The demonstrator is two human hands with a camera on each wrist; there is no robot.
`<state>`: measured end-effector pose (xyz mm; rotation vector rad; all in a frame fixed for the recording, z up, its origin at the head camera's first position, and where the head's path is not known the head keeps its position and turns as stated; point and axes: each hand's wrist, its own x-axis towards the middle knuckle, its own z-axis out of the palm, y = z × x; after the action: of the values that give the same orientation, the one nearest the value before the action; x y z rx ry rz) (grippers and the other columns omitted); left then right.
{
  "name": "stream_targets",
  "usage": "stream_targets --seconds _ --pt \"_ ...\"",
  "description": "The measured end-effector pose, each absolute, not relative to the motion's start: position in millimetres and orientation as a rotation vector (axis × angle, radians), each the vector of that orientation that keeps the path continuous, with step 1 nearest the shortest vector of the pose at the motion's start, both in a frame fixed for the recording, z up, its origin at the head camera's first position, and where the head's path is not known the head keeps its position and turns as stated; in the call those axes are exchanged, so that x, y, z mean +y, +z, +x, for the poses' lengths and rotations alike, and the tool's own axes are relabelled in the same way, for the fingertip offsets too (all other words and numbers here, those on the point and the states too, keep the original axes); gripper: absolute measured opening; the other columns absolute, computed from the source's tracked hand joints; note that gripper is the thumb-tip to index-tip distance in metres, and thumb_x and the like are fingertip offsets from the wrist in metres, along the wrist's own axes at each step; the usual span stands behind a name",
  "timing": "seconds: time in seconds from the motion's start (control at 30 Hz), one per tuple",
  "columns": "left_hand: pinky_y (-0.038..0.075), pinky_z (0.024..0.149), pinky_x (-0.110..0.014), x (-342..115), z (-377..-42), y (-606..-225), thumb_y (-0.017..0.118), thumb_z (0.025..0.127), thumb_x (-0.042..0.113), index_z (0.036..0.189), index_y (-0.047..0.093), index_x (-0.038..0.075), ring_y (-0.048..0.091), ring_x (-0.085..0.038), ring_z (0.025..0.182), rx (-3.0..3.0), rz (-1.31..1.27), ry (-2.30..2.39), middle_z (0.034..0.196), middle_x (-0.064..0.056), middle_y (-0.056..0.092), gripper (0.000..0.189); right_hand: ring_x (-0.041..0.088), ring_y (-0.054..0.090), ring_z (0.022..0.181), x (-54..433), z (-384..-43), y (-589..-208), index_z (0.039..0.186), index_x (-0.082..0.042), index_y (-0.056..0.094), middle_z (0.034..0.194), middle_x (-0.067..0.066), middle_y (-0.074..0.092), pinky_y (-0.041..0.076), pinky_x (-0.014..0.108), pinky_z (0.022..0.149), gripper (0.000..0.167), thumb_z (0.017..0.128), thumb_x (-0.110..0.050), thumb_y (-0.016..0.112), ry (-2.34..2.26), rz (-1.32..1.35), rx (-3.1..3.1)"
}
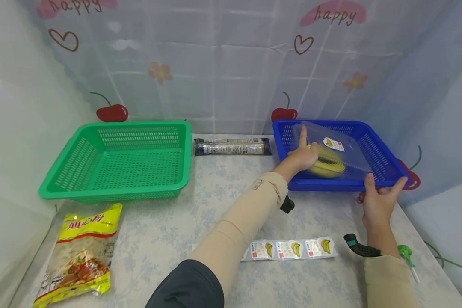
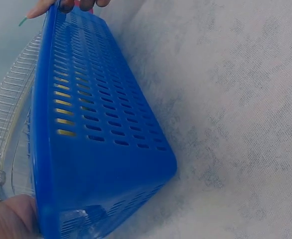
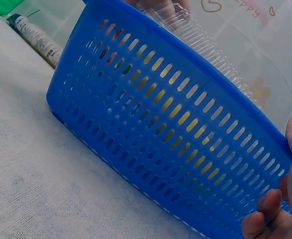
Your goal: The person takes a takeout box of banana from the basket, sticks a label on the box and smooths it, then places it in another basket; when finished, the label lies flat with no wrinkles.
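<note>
A clear plastic box (image 1: 352, 156) with bananas (image 1: 325, 164) inside and a banana label (image 1: 334, 144) on its lid lies tilted in the blue basket (image 1: 385, 149). My left hand (image 1: 302, 157) grips the left end of this box, with the forefinger stretched along the lid; its other fingers are partly hidden. At the basket's front right corner, my right hand (image 1: 379, 203) holds the rim, its lower fingers curled against the outer wall in the right wrist view. Yellow shows through the slots of the basket wall (image 3: 136, 114).
A green basket (image 1: 142, 164) stands at the left, with a yellow food bag (image 1: 78, 256) before it. A dark-ended packet (image 1: 232, 146) lies between the baskets. A strip of banana stickers (image 1: 288, 249) lies in front, and a green lollipop (image 1: 406, 252) by my right forearm.
</note>
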<state>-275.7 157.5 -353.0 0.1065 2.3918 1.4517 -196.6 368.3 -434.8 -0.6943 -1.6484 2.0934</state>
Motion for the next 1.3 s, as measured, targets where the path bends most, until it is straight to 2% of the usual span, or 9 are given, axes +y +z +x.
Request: stream_targets --seconds 0.1,0.27,0.47,0.57,0.67,0.8,0.9,1.13,1.3 --pt "0.018 0.123 -0.053 158 -275 -351 0.027 0.107 0.046 0.152 -0.015 0.052 0.012 -0.043 0.152 2.417 0.105 1.418 0.166 0.016 0.013 0.062 0.015 0.044 0.052 367 -197 -434 0.151 -0.054 -0.014 0.071 -0.004 0.044 0.050 0.022 0.051 0.105 0.087 -0.042 0.068 2.090 -0.707 -1.672" --pt "0.020 0.122 -0.053 159 -274 -351 0.026 0.107 0.047 0.151 -0.015 0.054 0.011 -0.041 0.152 2.457 0.063 1.349 0.166 0.013 0.014 0.060 0.015 0.045 0.054 366 -196 -434 0.150 -0.055 -0.015 0.074 -0.004 0.044 0.051 0.021 0.054 0.108 0.084 -0.047 0.069 2.087 -0.730 -1.703" --pt "0.030 0.118 -0.052 162 -273 -350 0.024 0.106 0.051 0.151 -0.014 0.055 0.014 -0.035 0.154 2.504 0.034 1.269 0.167 -0.007 0.016 0.059 0.014 0.047 0.049 367 -196 -432 0.151 -0.054 -0.013 0.069 -0.004 0.045 0.049 0.022 0.049 0.104 0.088 -0.039 0.068 2.106 -0.695 -1.643" --pt "0.034 0.117 -0.050 164 -274 -349 0.024 0.106 0.052 0.152 -0.014 0.053 0.018 -0.033 0.153 2.543 0.028 1.211 0.166 -0.011 0.018 0.059 0.014 0.048 0.048 367 -196 -431 0.152 -0.053 -0.013 0.068 -0.004 0.047 0.049 0.023 0.048 0.107 0.087 -0.038 0.070 2.119 -0.675 -1.619" --pt "0.038 0.115 -0.045 167 -274 -350 0.023 0.107 0.051 0.154 -0.015 0.047 0.024 -0.031 0.151 2.616 0.044 1.068 0.166 -0.003 0.017 0.060 0.014 0.048 0.047 368 -197 -431 0.152 -0.052 -0.013 0.067 -0.004 0.048 0.049 0.022 0.048 0.108 0.086 -0.039 0.071 2.115 -0.679 -1.622" --pt "0.043 0.111 -0.038 172 -274 -351 0.023 0.107 0.050 0.157 -0.014 0.040 0.040 -0.025 0.144 2.678 0.034 0.890 0.163 -0.005 0.027 0.062 0.014 0.047 0.047 370 -197 -433 0.152 -0.053 -0.014 0.067 -0.004 0.046 0.050 0.022 0.049 0.107 0.086 -0.041 0.069 2.099 -0.700 -1.645" --pt "0.041 0.112 -0.035 173 -272 -351 0.028 0.106 0.051 0.158 -0.009 0.037 0.043 -0.022 0.143 2.672 0.024 0.873 0.159 -0.013 0.034 0.066 0.014 0.047 0.048 371 -196 -434 0.151 -0.054 -0.015 0.069 -0.004 0.045 0.050 0.021 0.050 0.104 0.088 -0.041 0.067 2.093 -0.714 -1.666" --pt "0.039 0.114 -0.032 172 -266 -348 0.044 0.093 0.071 0.161 -0.001 0.029 0.034 -0.017 0.148 2.672 0.057 0.709 0.161 -0.005 0.031 0.091 0.015 0.045 0.051 369 -196 -433 0.150 -0.055 -0.015 0.071 -0.004 0.043 0.050 0.021 0.052 0.103 0.089 -0.041 0.066 2.092 -0.733 -1.676" --pt "0.041 0.112 -0.030 175 -265 -349 0.054 0.087 0.072 0.161 0.000 0.026 0.033 -0.015 0.148 2.720 0.065 0.591 0.161 -0.004 0.031 0.103 0.015 0.045 0.051 369 -195 -432 0.151 -0.054 -0.015 0.071 -0.003 0.043 0.050 0.021 0.051 0.103 0.089 -0.041 0.067 2.093 -0.728 -1.674"
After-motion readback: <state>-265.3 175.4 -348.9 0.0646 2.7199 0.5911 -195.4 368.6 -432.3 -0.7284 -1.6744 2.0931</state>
